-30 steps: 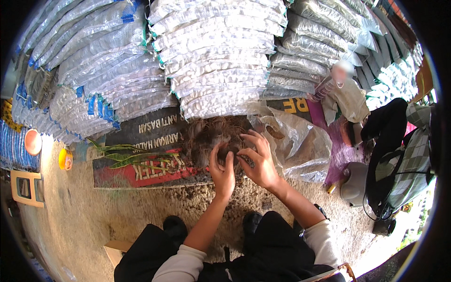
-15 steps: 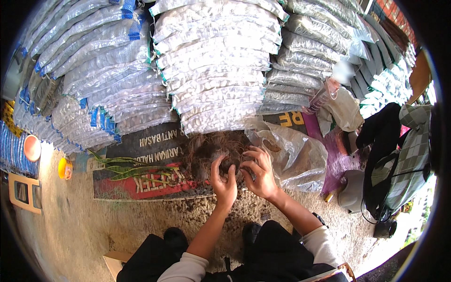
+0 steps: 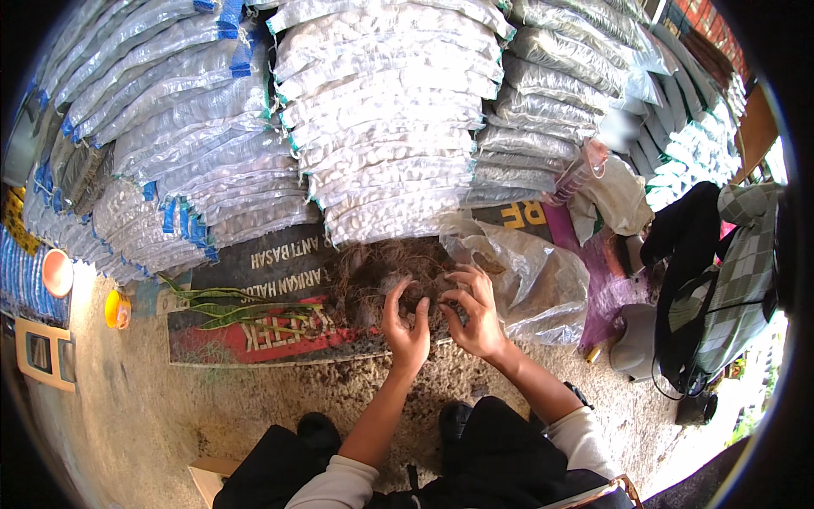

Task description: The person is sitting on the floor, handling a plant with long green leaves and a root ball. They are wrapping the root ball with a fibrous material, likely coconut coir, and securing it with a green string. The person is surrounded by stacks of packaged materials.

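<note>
A dark, shaggy heap of soil and root fibres (image 3: 360,276) lies on a printed sheet (image 3: 229,343) on the ground. My left hand (image 3: 407,331) is at the heap's near side, fingers and thumb curled around a dark clump of soil and roots (image 3: 414,297). Facing it from the right, my right hand (image 3: 476,316) bends its fingers and thumb onto the same clump. Its fingertips are partly lost against the dark fibres. Long green leaves with yellow edges (image 3: 246,307) rest on the sheet to the left. A crumpled clear plastic bag (image 3: 543,284) lies right of the heap.
Stacked clear bags of pale stones (image 3: 390,127) rise behind the sheet, with more bag stacks (image 3: 543,102) on both sides. Further left are an orange-yellow tub (image 3: 118,310) and a tan frame (image 3: 44,352). A checked cloth (image 3: 746,263) hangs at the right.
Both hands stay at the clump, with small finger shifts. My right hand's fingers have curled slightly. The whole view has shifted a little.
</note>
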### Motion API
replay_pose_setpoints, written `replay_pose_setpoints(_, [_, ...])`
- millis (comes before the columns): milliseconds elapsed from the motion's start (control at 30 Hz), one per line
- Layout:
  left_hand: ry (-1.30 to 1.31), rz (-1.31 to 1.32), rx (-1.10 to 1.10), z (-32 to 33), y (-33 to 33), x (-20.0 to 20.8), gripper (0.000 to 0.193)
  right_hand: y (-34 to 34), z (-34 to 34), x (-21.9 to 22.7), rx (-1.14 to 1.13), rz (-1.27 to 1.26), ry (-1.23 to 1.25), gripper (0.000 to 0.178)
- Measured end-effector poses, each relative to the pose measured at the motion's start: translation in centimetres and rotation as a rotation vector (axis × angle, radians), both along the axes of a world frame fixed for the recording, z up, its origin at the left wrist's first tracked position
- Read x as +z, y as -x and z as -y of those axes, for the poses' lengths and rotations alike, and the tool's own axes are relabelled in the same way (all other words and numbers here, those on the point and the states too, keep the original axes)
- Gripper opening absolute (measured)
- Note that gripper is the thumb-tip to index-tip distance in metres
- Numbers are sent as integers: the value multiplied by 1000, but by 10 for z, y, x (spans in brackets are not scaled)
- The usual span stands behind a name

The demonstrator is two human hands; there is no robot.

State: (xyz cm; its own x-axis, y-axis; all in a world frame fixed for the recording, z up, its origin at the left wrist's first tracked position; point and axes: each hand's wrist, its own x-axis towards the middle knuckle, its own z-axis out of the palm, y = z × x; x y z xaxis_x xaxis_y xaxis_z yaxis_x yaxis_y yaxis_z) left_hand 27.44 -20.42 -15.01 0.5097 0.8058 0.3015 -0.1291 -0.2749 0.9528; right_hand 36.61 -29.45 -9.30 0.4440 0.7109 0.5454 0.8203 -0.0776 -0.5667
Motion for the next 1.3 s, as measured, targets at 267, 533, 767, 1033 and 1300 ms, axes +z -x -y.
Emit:
replay_pose_setpoints(267, [229, -41, 144, -24, 12, -12, 38, -22, 14, 13, -91, -204, -41, 22])
replay_pose_setpoints(533, [221, 99, -40, -3, 3, 3, 44, -3, 2, 5, 40, -54, 106, 26])
replay_pose_setpoints(767, [149, 21, -41, -1, 5, -3, 40, -3, 2, 3, 72, 30, 97, 25])
replay_pose_setpoints(1033, [244, 59, -46, 2, 7, 14, 41, -3, 2, 2, 61, 58, 102, 26])
replay_pose_setpoints(1300, [145, 35, -57, 1, 6, 2, 42, -1, 3, -9, 54, 184, 190, 27])
